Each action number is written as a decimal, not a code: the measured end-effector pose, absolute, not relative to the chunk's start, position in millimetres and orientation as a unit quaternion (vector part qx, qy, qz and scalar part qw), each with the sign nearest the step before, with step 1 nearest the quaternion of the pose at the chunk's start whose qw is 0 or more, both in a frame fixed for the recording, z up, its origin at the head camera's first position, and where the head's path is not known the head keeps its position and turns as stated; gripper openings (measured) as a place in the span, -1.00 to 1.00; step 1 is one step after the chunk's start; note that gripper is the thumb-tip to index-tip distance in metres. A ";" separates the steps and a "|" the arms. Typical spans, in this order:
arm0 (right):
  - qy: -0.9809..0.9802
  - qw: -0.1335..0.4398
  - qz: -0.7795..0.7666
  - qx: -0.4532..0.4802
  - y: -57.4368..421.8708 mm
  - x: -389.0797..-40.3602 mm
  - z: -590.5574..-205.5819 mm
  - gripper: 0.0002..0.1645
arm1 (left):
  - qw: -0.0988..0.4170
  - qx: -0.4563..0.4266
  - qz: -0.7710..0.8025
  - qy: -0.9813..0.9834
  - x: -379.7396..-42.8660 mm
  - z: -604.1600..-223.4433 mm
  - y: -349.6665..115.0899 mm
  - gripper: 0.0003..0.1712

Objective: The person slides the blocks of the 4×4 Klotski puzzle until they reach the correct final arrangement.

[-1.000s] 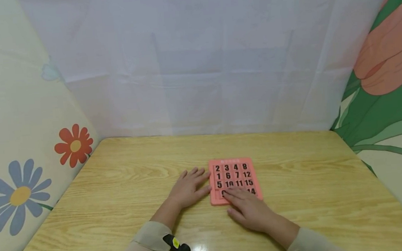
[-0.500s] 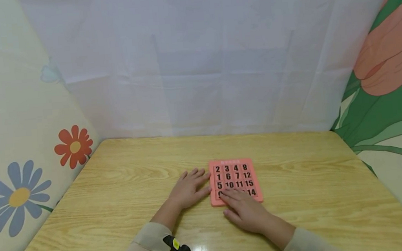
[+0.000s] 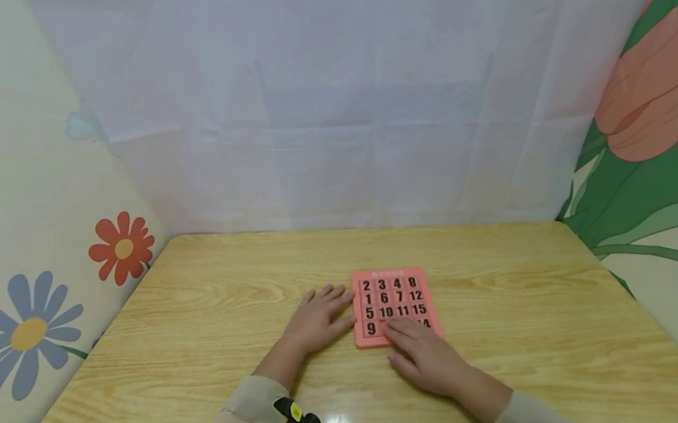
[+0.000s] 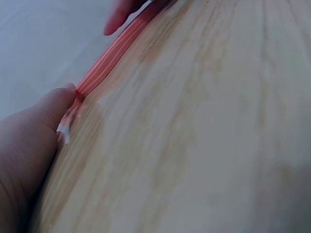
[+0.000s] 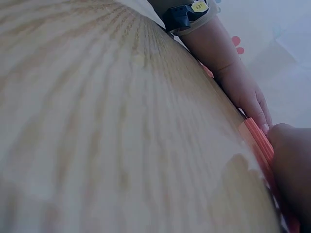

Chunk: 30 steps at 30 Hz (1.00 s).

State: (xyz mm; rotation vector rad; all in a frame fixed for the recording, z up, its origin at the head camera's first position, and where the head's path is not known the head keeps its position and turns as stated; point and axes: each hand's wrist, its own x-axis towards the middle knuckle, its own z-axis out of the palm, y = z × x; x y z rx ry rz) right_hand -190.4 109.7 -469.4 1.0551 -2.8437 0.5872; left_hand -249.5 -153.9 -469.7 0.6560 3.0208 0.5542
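A pink sliding number puzzle [image 3: 433, 307] with black numerals lies flat on the wooden table. My left hand [image 3: 318, 321] rests beside it, fingers spread and fairly straight, the tips touching its left edge. In the left wrist view a thumb [image 4: 53, 107] meets the puzzle's pink side [image 4: 109, 60]. My right hand [image 3: 428, 357] lies over the bottom row with straight fingers touching the tiles, and hides those between the 9 [image 3: 371, 329] and the partly covered 14. The right wrist view has the puzzle's ridged side [image 5: 260, 141] beside my right hand [image 5: 294, 167].
The wood-grain table [image 3: 230, 273] spreads around the puzzle on all sides. A white sheet [image 3: 333, 139] hangs behind it. Flower-printed panels stand at left and right [image 3: 662, 212]. A black wrist device [image 3: 300, 422] sits on the left sleeve.
The 9 tile has slid left to the row's left end under my right fingers. After that, my right hand has shifted back to the right, uncovering the 9. My left hand stays put.
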 end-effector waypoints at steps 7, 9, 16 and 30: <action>-0.930 0.028 0.183 0.319 124.3 -188.5 -471.8 -0.39 | 0.007 0.215 0.177 0.960 -248.8 -466.8 -153.7 -0.31; -0.931 0.024 0.184 0.315 126.7 -188.8 -471.5 -0.39 | 0.008 0.215 0.179 0.960 -249.0 -466.6 -153.7 -0.31; -0.931 0.012 0.188 0.312 128.7 -188.7 -471.2 -0.40 | 0.004 0.219 0.183 0.958 -247.6 -467.7 -154.4 -0.32; -0.924 0.042 0.180 0.335 120.4 -188.9 -471.2 -0.42 | -0.002 0.216 0.177 0.960 -248.5 -468.6 -155.0 -0.32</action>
